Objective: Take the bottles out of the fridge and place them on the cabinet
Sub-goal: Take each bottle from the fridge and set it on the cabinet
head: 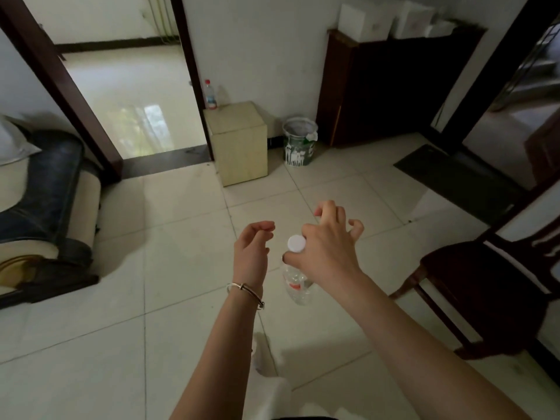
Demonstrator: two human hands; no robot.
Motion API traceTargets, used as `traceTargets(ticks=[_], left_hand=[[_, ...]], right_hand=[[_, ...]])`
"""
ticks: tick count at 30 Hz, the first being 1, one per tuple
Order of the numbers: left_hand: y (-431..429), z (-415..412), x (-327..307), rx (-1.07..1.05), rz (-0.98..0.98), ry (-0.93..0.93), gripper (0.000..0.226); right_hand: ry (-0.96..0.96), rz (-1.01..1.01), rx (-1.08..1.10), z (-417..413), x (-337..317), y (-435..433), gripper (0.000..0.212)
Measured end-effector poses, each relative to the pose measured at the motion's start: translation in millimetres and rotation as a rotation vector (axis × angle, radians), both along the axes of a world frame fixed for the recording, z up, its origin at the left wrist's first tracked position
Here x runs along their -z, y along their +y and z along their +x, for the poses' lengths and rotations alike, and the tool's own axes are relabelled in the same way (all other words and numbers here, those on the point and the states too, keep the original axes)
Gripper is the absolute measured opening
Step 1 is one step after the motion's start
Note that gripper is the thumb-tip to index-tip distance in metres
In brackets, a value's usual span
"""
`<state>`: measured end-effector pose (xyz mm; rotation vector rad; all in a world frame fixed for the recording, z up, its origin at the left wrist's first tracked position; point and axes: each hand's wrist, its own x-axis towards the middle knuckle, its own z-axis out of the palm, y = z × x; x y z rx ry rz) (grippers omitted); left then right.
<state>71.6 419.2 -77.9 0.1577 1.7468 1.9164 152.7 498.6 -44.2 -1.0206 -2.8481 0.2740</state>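
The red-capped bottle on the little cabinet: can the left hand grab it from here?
Probably not yet. The left hand is empty, but the red-capped bottle stands on the beige cabinet well beyond it, across bare floor. Nothing blocks the way; the person would need to step closer.

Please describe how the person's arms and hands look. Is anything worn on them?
No sleeves are in view: both arms are bare up to the edge of the picture. The left hand has no glove and no ring that I can see; on its wrist sits a thin silver-coloured bangle with a small bead. The right hand and its wrist wear nothing.
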Motion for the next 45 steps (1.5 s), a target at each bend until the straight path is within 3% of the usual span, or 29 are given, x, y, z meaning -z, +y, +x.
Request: traceTargets(ticks=[13,31,45], left_hand=[[64.9,-208.2,-23.3,0.046,-0.024,0.060,0.024],[199.4,-384.1,-17.0,-0.145,-0.050,0.028,0.024],[322.1,-489.5,-16.6,-0.274,-0.030,0.026,0.026]], right_hand=[[0.071,-0.001,0.066,-203.7,-9.8,63.3,0.040],[0.016,-0.053,-0.111,-401.9,-0.7,212.4,0.041],[-0.005,0.033,-0.241,-522.8,-12.9,351.1,0.045]])
